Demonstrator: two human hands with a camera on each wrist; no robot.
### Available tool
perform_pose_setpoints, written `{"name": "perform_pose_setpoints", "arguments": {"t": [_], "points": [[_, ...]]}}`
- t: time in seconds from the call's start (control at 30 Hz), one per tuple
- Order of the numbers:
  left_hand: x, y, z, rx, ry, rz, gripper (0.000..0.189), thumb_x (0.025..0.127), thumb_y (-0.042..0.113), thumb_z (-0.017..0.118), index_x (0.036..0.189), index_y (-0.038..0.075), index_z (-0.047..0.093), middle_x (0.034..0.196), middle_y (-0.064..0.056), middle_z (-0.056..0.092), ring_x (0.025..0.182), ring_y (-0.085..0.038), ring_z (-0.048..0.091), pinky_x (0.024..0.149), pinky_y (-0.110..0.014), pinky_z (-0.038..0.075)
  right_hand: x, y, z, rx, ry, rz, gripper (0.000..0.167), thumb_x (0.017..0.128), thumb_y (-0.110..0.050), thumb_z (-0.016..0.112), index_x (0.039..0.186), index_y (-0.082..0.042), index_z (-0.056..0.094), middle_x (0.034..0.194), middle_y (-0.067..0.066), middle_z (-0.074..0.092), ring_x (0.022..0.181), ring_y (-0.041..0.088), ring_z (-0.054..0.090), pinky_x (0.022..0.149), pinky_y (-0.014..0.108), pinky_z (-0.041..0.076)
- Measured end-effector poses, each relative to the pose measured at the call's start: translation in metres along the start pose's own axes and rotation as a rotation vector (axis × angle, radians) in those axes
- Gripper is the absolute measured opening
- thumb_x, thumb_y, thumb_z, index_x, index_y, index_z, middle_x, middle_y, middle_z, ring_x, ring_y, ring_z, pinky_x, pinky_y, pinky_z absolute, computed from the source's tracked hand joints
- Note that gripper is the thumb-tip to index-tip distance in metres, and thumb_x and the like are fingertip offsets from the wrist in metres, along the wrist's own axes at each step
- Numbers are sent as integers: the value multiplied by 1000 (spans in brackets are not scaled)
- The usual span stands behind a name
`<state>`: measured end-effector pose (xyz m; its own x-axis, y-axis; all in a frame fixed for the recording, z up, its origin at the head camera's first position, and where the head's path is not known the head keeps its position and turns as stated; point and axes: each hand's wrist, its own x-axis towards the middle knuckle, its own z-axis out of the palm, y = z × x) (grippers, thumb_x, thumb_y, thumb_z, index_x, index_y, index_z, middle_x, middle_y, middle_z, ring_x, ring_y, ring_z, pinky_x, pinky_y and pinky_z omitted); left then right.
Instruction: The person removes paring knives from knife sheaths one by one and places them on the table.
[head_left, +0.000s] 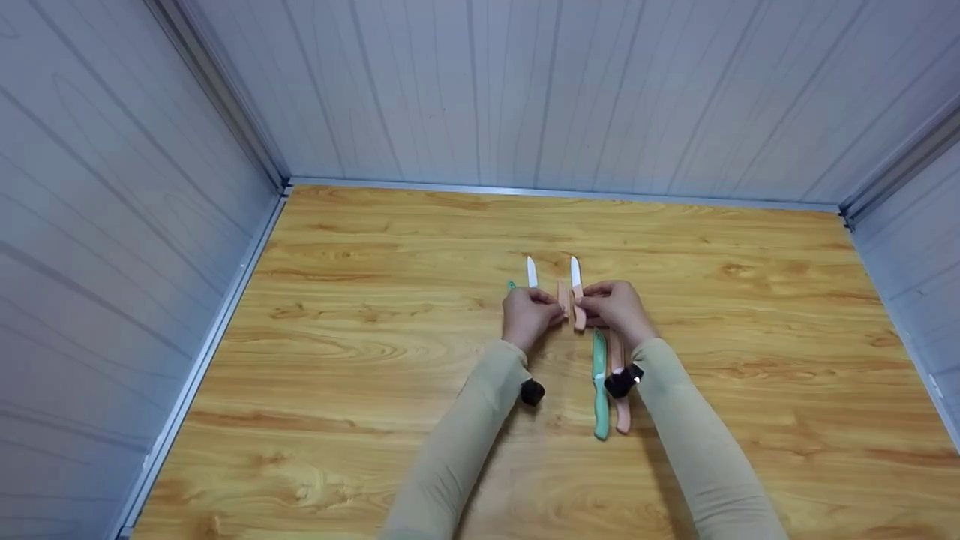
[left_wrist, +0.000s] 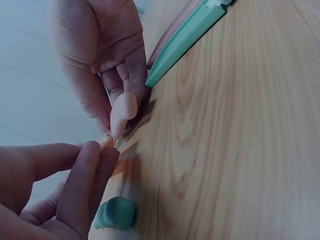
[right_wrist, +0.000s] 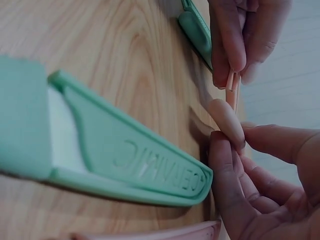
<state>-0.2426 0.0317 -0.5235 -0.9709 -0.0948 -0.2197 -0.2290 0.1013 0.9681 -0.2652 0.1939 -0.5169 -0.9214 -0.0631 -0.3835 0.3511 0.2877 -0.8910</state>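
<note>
My left hand [head_left: 529, 316] pinches a slim pink blade sheath [head_left: 562, 291] between thumb and fingers. Close beside it, my right hand [head_left: 621, 309] grips a small paring knife by its pink handle [right_wrist: 227, 122], the white blade [head_left: 575, 271] pointing away from me. The two pink pieces meet or overlap in both wrist views. Beyond the left hand shows the white blade [head_left: 532, 271] of another knife; its lower part is hidden by the hand. A green handle end [left_wrist: 117, 212] lies under the left hand in the left wrist view.
Nearer me, a green knife [head_left: 601, 405] lies in its green sheath marked CERAMIC [right_wrist: 150, 160]. Alongside it lies a pink knife [head_left: 622, 416], partly covered by the right wrist's camera [head_left: 624, 380]. A green tip [head_left: 511, 285] shows past the left hand. Pale panels [head_left: 510, 97] wall the wooden table.
</note>
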Motion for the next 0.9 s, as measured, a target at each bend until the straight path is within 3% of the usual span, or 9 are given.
{"name": "perform_pose_setpoints", "arguments": {"t": [0.47,0.9], "points": [[-1,1,3,118,12,5,10,75,0,76,70,4,68,67,-2,62,60,-12,59,57,-22,50,0,-3,-1,-51,6,7,35,90,-10,65,119,8,59,102,21,66,73,20,69,67,31,57],[-4,0,5,36,-29,-13,4,79,-6,72,77,-3,69,69,-5,63,66,-18,66,59,-23,54,1,-2,-1,-74,17,-3,30,90,-8,65,114,8,60,95,17,68,70,17,68,65,30,57]]}}
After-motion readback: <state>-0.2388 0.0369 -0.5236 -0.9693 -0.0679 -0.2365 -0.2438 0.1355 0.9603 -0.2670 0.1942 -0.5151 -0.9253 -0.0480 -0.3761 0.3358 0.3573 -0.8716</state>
